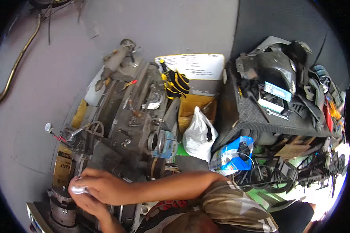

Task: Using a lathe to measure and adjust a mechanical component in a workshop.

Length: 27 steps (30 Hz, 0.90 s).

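My right hand (107,188) reaches across from the right with its fingers curled round a shiny silver metal piece (78,189). My left hand (87,204) is closed just below it, at the same piece; much of it is hidden under the right. Both hands are beside the round metal chuck (62,209) at the near end of a worn metal lathe (134,120). A yellow-brown cardboard box (61,171) stands behind the hands. Farther along the lathe are a red-handled tool (129,84), loose nuts (125,143) and a jointed fitting with a red handle (76,134).
A white plastic bag (198,143), a blue bag (229,157) and a cardboard box (186,112) lie right of the lathe, below a whiteboard (198,62). A black bench (272,124) holds dark panels. Mechanical parts (280,174) fill the floor beneath. A bent brass-coloured pipe hangs left.
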{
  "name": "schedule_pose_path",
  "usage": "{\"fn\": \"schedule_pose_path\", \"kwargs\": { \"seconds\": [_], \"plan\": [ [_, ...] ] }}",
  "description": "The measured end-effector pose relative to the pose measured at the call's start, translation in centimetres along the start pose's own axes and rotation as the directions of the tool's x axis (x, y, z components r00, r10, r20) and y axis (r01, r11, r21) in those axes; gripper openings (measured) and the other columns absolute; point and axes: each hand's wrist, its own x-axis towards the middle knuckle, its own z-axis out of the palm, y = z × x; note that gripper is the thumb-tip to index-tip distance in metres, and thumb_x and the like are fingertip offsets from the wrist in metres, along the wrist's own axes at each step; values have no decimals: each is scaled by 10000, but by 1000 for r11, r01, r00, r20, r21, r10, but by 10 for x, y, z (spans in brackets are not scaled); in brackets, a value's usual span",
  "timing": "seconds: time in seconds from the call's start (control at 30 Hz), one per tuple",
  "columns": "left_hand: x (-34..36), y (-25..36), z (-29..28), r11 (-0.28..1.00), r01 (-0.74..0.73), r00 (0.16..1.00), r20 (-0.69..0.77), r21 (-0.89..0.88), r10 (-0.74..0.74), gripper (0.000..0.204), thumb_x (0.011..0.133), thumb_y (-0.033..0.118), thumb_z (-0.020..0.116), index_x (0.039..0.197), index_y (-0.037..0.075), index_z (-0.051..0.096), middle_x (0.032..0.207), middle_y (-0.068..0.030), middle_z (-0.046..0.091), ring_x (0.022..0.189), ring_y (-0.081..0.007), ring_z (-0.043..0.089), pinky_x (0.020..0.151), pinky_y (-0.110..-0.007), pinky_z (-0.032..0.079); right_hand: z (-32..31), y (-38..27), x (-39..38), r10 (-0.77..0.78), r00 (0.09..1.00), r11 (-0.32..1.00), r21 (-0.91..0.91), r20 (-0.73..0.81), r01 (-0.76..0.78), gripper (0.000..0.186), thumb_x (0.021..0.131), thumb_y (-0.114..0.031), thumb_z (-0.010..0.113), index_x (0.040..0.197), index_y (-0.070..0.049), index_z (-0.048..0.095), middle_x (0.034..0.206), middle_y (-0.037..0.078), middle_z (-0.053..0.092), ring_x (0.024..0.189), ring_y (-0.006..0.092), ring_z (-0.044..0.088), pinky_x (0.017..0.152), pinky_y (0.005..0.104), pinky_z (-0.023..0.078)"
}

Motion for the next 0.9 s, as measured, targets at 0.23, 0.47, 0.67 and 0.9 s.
{"fn": "schedule_pose_path", "kwargs": {
  "seconds": [0.23, 0.47, 0.67, 0.9],
  "plan": [
    [-14, 39, 41, 938, 125, 986, 144, -322, -81, 535, 1092, 321, 413, 1434, -84, 481, 1367, -204, 551, 1208, -288, 599, 1018, -405, 484, -49, -18, -4, 173, 985, 980, 100, 10, -173, 299, 898, 59, 616, 1155, -59, 713, 1117, 111, 629, 1026, 279, 669, 889, 374, 533],
    [-9, 29, 28, 986, -158, 918, 375, 51, 128, 332, 983, 79, 494, 1241, -62, 646, 1181, -211, 677, 1081, -360, 668, 961, -439, 523, -128, -4, -18, 219, 967, 973, -99, 130, -208, 160, 1006, -129, 707, 1147, -61, 742, 1001, 80, 756, 812, 183, 726, 747, 322, 590],
    [4, 5, -28, 935, -58, 990, 142, 349, 8, 156, 854, 19, 506, 883, -8, 657, 1053, -185, 679, 968, -323, 641, 904, -401, 506, -298, 90, -20, 503, 718, 779, -107, -482, -617, 170, 1003, -149, 699, 1091, -12, 747, 852, 33, 713, 696, 93, 654, 619, 276, 556],
    [-2, -13, -105, 870, 4, 998, -63, 493, 32, 469, 1067, 401, 592, 1018, -40, 743, 948, -224, 739, 856, -315, 689, 843, -454, 552, -390, 148, -80, 362, 669, 525, -451, -650, -722, 202, 958, -144, 712, 1059, 27, 746, 822, 122, 744, 755, 173, 704, 724, 335, 561]
  ]
}}
